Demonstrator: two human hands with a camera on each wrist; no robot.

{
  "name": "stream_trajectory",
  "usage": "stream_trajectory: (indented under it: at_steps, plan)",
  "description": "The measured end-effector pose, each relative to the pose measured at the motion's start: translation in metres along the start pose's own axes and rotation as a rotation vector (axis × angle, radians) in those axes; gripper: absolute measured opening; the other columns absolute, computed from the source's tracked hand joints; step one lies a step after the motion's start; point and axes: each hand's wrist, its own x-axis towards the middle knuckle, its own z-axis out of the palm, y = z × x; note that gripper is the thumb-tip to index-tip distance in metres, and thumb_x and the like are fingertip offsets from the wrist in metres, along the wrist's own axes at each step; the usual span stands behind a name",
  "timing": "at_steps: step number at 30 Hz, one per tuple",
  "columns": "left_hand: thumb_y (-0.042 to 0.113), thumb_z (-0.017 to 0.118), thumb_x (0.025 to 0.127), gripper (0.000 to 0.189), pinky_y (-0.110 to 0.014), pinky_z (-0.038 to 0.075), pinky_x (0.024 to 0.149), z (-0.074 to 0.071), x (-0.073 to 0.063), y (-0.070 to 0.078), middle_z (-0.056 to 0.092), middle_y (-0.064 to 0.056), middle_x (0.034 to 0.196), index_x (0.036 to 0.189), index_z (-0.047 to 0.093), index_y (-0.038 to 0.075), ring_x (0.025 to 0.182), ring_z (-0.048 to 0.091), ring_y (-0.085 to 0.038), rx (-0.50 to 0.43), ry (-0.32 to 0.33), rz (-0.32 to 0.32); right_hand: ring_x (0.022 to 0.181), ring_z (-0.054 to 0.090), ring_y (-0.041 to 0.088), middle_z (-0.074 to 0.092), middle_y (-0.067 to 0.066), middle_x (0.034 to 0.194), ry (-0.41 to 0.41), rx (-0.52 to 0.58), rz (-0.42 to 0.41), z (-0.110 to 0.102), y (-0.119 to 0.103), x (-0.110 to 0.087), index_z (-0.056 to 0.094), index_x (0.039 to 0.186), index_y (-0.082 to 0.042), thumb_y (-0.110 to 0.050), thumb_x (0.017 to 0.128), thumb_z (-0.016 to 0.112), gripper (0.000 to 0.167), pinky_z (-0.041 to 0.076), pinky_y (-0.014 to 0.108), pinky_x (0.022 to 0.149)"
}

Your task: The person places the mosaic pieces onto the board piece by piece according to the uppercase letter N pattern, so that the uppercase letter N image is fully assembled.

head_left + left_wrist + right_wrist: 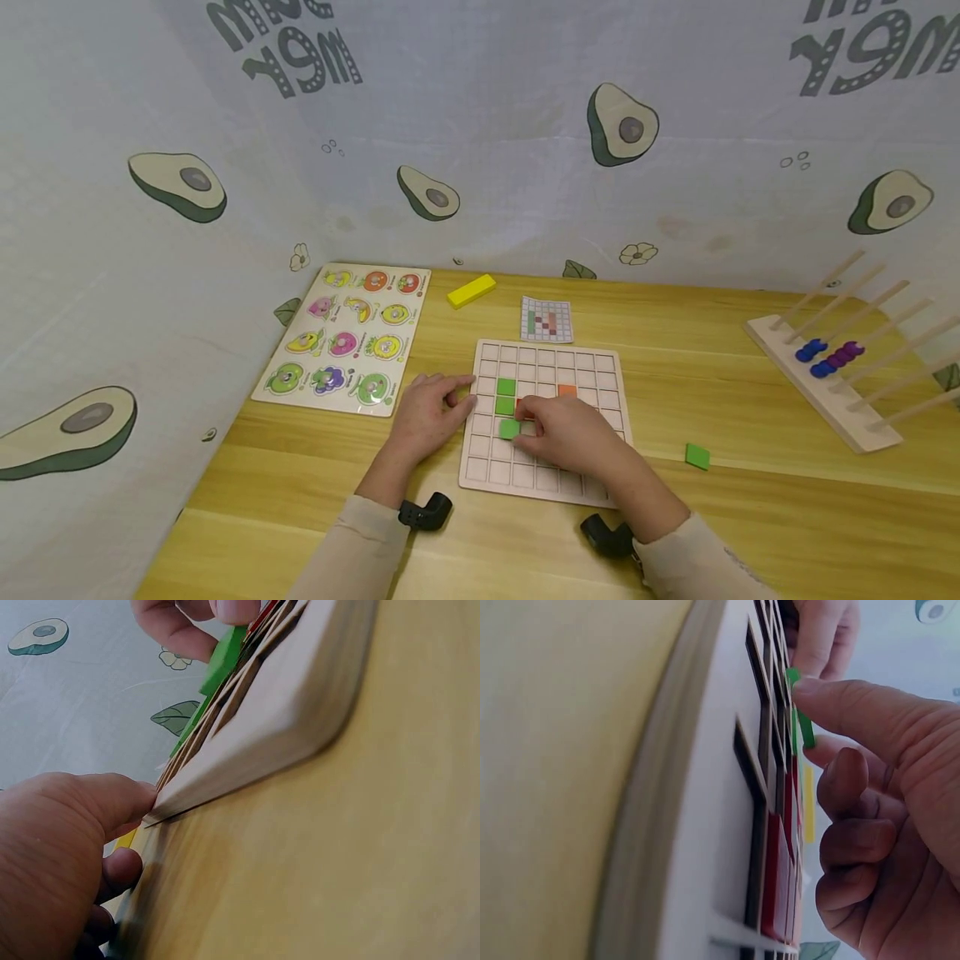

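A pale wooden grid board [480, 471] lies flat on the table. My right hand [566, 429] is over its middle, pinching a green square tile [805, 720] between thumb and index finger, tilted against the grid. Two more green tiles [506, 387] sit in the squares just beyond it. An orange tile [567, 390] lies farther right, and red tiles [777, 877] show in the right wrist view, partly hidden from the head by my right hand. My left hand [429, 412] touches the board's left edge with thumb and index fingertips.
A printed pattern card [558, 329] lies behind the board, near a yellow block [472, 291]. At the left is a fruit puzzle board [348, 329]. A loose green tile [697, 456] lies to the right, before a pegged bead rack [832, 396]. A printed curtain [510, 167] hangs behind.
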Motion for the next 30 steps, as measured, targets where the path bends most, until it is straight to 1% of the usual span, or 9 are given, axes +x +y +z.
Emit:
stream_trajectory:
  at_steps: [4,9,15,22,25,30]
  plan:
    - [0.035,0.072,0.095,0.031,-0.026,0.035,0.069,0.0,0.001,0.0,0.056,0.011,0.076,0.123,0.075,0.024,0.074,0.043,-0.011,0.003,0.0,0.002,0.059,0.046,0.005,0.056,-0.012,0.067,0.024,-0.014,-0.004,0.003,-0.003,0.003,0.072,0.101,-0.017,-0.029,0.087,0.08,0.02,0.04,0.023,0.057]
    - [0.035,0.072,0.094,0.031,-0.026,0.035,0.07,0.0,0.001,-0.001,0.057,0.011,0.076,0.123,0.075,0.024,0.074,0.044,-0.011,0.005,0.0,0.004,0.059,0.049,0.005,0.059,-0.011,0.068,0.021,-0.013,0.027,0.005,-0.006,0.007,0.073,0.104,-0.017,-0.029,0.087,0.081,0.022,0.042,0.025,0.058]
    - [0.035,0.072,0.094,0.031,-0.026,0.036,0.07,0.001,0.001,-0.001,0.057,0.012,0.076,0.123,0.075,0.024,0.074,0.044,-0.01,0.008,0.003,0.006,0.06,0.05,0.005,0.064,-0.011,0.073,0.021,-0.03,0.042,0.006,-0.01,0.009,0.074,0.104,-0.018,-0.031,0.086,0.082,0.024,0.044,0.026,0.059]
    - [0.035,0.073,0.094,0.03,-0.027,0.037,0.072,0.002,0.001,-0.001,0.059,0.011,0.076,0.122,0.076,0.024,0.073,0.045,-0.009,0.016,0.016,0.02,0.06,0.049,0.005,0.063,-0.01,0.072,0.026,-0.041,0.037,0.006,-0.009,0.009,0.074,0.104,-0.017,-0.029,0.086,0.081,0.023,0.044,0.026,0.059]
    - [0.035,0.073,0.094,0.03,-0.027,0.037,0.072,0.002,0.001,-0.001,0.059,0.011,0.076,0.122,0.076,0.024,0.073,0.045,-0.009,0.018,0.017,0.019,0.06,0.049,0.004,0.061,-0.011,0.071,0.03,-0.016,0.037,0.005,-0.006,0.005,0.074,0.106,-0.017,-0.029,0.087,0.08,0.022,0.043,0.025,0.059]
    - [0.035,0.073,0.094,0.03,-0.027,0.036,0.073,0.002,0.001,0.0,0.058,0.011,0.075,0.122,0.076,0.024,0.072,0.045,-0.01,0.017,0.015,0.014,0.057,0.048,0.006,0.056,-0.009,0.066,0.005,0.077,0.093,-0.002,0.003,-0.005,0.073,0.109,-0.019,-0.028,0.088,0.078,0.023,0.039,0.025,0.055]
